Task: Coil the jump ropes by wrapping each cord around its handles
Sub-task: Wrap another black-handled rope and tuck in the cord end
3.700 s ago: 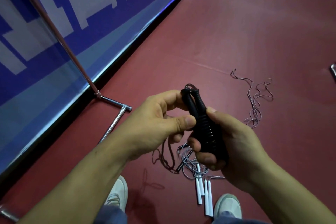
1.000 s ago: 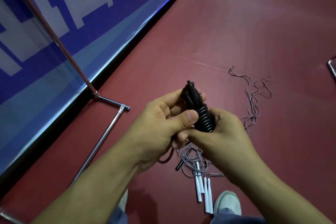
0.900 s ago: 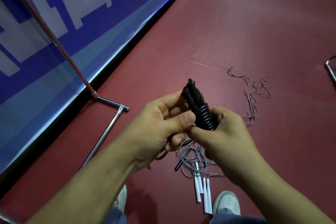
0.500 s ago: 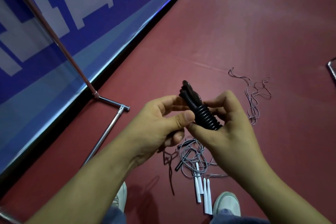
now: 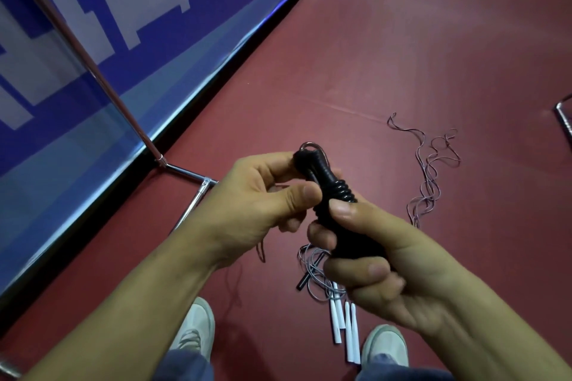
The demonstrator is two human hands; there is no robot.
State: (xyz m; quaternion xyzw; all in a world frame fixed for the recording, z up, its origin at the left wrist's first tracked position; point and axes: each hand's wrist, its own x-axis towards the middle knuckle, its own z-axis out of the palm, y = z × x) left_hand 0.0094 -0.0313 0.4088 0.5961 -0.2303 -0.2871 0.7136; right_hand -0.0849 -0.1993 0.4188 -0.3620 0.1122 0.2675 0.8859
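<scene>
So the big picture is a red floor (image 5: pixel 402 56) with a blue banner (image 5: pixel 123 25) running off toward 11 o'clock and a metal stand (image 5: pixel 185 170) at its foot. Both of the person's hands are together in the middle of the view, clamped on the same thing.

The right hand (image 5: pixel 380 260) wraps its fingers round the lower end of the black handles (image 5: pixel 332 185), thumb pressing on top. The left hand (image 5: pixel 263 201) comes in from 9 o'clock and pinches the upper end between thumb and fingers.

The bit that matters: the handles lie side by side as one bundle, with the long axis running from about 5 o'clock, down in the right fist, up to 11 o'clock, where the tip pokes out past the left fingers. The right hand looks like the anchor. The left is the one nearer the bare end, so any last wrap or tuck probably falls to it.

The cord (image 5: pixel 345 192) sits in tight coils around the middle, just above the right thumb. A small loop (image 5: pixel 311 148) sticks out at the very tip. This rope looks nearly done.

Below the hands, at 6 o'clock on the floor, lie white handles (image 5: pixel 343 325) with a grey tangle (image 5: pixel 312 263), and another loose rope (image 5: pixel 430 170) lies at 3 o'clock, both uncoiled.
</scene>
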